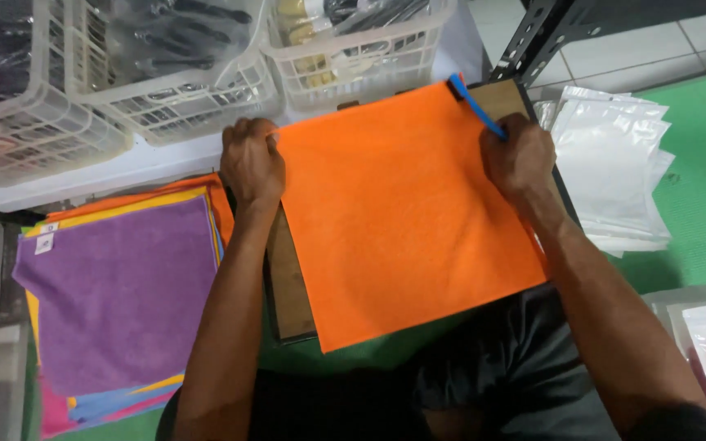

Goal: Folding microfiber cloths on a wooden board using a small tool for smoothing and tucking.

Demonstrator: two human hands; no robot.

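An orange cloth (pixel 406 216) lies spread flat over a brown board (pixel 288 286) in front of me. My left hand (pixel 251 163) pinches the cloth's far left corner. My right hand (pixel 520 155) rests on the cloth's far right edge and grips a thin blue tool (pixel 475 104) that points up toward the far corner. Whether this hand also pinches the cloth, I cannot tell.
A stack of coloured cloths with a purple one (pixel 120 294) on top lies at the left. White plastic baskets (pixel 165 73) stand along the back. A pile of clear bags (pixel 614 171) sits at the right on a green mat (pixel 704 204). A black metal rack post (pixel 533 37) rises behind.
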